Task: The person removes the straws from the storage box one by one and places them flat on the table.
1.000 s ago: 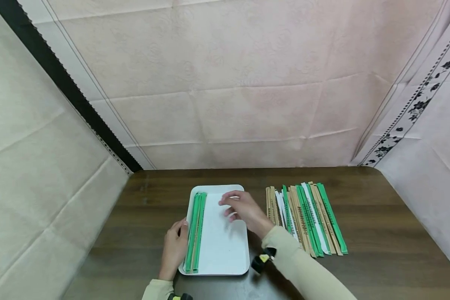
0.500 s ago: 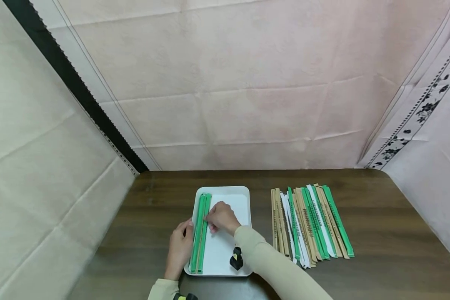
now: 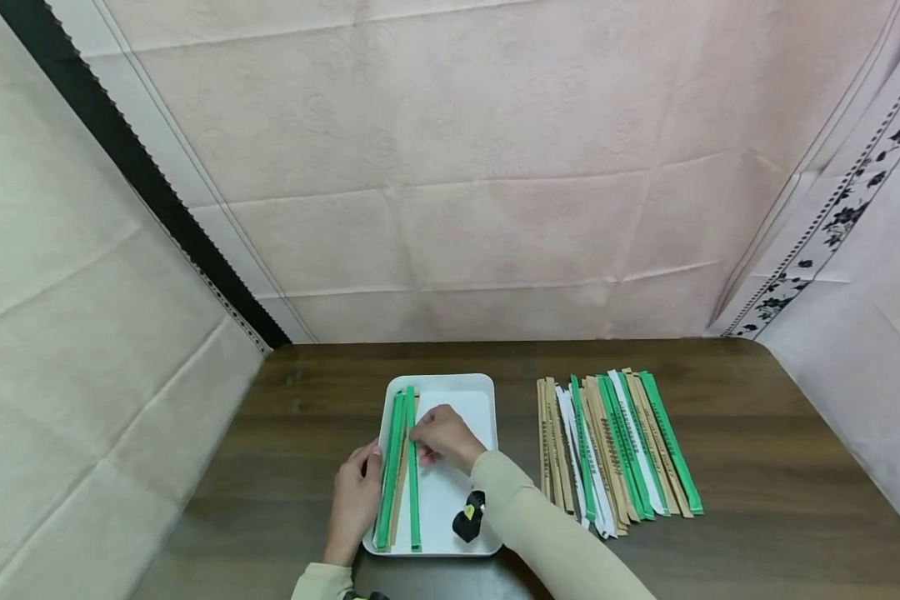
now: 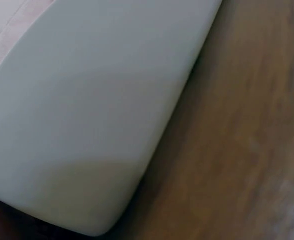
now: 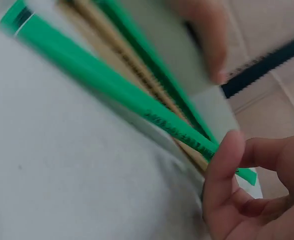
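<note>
Head view: A white tray lies on a brown wooden bench, slightly left of the bench's middle, its far edge near the bench's far edge. The left hand holds the tray's left edge, fingers bent at the rim. The right hand, above the tray, pinches a slim green strip near its far end. The strip runs lengthwise inside the tray, its other end reaching toward the tray's near edge. Beside it, along the left edge, are another green strip and tan paper. To the tray's right, well apart from it, a row of green, tan and white strips lies side by side on the bench.

Left wrist view: The tray's smooth, pale surface slants across the picture, with bench wood alongside. The left hand's fingers cannot be made out.

Right wrist view: Thumb and finger meet on the green strip, which bears dark lettering. Tan strips show behind it. The left hand is blurred at the top.
</note>
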A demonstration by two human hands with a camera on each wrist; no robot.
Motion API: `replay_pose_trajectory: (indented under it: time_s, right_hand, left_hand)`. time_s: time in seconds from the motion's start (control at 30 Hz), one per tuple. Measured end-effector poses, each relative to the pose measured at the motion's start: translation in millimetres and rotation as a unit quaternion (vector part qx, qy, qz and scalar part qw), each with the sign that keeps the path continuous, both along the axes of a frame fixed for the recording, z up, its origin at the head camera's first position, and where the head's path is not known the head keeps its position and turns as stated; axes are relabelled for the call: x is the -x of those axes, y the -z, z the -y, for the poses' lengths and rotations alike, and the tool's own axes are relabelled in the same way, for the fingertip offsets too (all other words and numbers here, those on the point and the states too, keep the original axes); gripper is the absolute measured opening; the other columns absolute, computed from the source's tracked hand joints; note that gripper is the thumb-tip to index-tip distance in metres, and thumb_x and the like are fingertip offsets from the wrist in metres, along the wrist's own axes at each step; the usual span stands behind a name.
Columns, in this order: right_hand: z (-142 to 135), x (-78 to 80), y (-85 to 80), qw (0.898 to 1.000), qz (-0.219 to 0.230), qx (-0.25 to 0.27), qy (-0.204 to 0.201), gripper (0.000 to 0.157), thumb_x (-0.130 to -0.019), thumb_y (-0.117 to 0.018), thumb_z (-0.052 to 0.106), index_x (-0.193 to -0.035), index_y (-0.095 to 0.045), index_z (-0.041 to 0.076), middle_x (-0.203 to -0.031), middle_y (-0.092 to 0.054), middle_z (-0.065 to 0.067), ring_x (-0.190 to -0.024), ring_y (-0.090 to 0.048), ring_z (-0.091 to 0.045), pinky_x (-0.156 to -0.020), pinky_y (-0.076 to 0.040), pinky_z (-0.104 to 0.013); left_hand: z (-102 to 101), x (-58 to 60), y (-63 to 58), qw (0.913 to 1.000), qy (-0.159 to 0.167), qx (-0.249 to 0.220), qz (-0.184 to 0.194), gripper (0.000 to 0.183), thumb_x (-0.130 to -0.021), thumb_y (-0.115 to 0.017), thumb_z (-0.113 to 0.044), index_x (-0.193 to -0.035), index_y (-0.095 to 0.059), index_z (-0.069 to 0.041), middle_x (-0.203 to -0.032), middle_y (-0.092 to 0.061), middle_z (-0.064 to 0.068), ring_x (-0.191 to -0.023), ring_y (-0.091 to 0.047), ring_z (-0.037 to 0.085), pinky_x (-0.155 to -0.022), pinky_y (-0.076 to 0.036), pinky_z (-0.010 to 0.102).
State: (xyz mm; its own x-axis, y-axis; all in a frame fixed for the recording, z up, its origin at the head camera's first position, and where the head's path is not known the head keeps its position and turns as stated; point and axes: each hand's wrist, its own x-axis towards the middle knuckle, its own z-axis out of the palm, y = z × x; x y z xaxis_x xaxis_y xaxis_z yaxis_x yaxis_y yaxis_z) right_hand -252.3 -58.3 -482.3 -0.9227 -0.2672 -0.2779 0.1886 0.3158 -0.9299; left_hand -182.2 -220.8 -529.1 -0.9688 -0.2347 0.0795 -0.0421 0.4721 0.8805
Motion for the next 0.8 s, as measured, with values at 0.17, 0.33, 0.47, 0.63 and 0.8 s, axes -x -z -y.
replay_pose_trajectory:
  time_s: [0.17, 0.33, 0.47, 0.63, 0.8]
  right_hand:
    - [-15, -0.8, -4.4, 0.999, 0.021, 0.03, 0.003, 0.01, -0.1, -0.069, 0.01, -0.1, -0.067, 0.0, -0.074, -0.061, -0.005, -0.053, -0.052, -0.011, -0.051, -0.048, -0.022]
    - [-36, -0.9, -15.1, 0.998, 0.024, 0.062, 0.017, 0.016, -0.102, -0.069, 0.016, -0.11, -0.069, 0.001, -0.098, -0.071, -0.009, -0.059, -0.051, -0.011, -0.055, -0.048, -0.023]
    - [-58, 0.6, -28.5, 0.995, 0.023, 0.086, 0.037, 0.019, -0.105, -0.066, 0.017, -0.116, -0.071, 0.002, -0.102, -0.07, -0.009, -0.064, -0.05, -0.012, -0.056, -0.046, -0.024]
    - [-98, 1.6, -37.6, 0.992, 0.013, 0.109, 0.062, 0.021, -0.107, -0.064, 0.019, -0.12, -0.07, 0.003, -0.094, -0.063, -0.008, -0.063, -0.047, -0.012, -0.055, -0.044, -0.024]
    - [-143, 2.4, -34.1, 0.992, -0.006, 0.089, 0.084, 0.024, -0.108, -0.062, 0.021, -0.124, -0.067, 0.004, -0.079, -0.054, -0.003, -0.06, -0.044, -0.011, -0.055, -0.042, -0.025]
  left_hand:
    - [1, -0.1, 0.7, 1.0, 0.0, -0.003, 0.005, 0.042, -0.114, -0.047, -0.018, -0.143, -0.059, 0.01, -0.143, -0.062, 0.026, -0.132, -0.059, 0.039, -0.11, -0.046, 0.059]
    - [2, -0.9, 1.9, 0.9999, -0.001, -0.006, 0.011, 0.043, -0.114, -0.047, -0.019, -0.144, -0.058, 0.01, -0.144, -0.061, 0.027, -0.135, -0.056, 0.04, -0.112, -0.044, 0.059]
    - [4, -0.6, 1.0, 0.9999, 0.0, -0.006, 0.014, 0.044, -0.114, -0.047, -0.02, -0.145, -0.058, 0.01, -0.145, -0.06, 0.028, -0.138, -0.053, 0.042, -0.114, -0.042, 0.06]
    - [5, 1.1, 1.3, 0.9998, 0.003, -0.002, 0.02, 0.045, -0.115, -0.046, -0.021, -0.145, -0.057, 0.009, -0.146, -0.059, 0.027, -0.139, -0.052, 0.042, -0.114, -0.041, 0.061]
    - [4, 3.6, 3.5, 0.9997, 0.006, -0.002, 0.024, 0.045, -0.115, -0.046, -0.021, -0.146, -0.057, 0.009, -0.147, -0.059, 0.027, -0.139, -0.052, 0.042, -0.114, -0.041, 0.061]
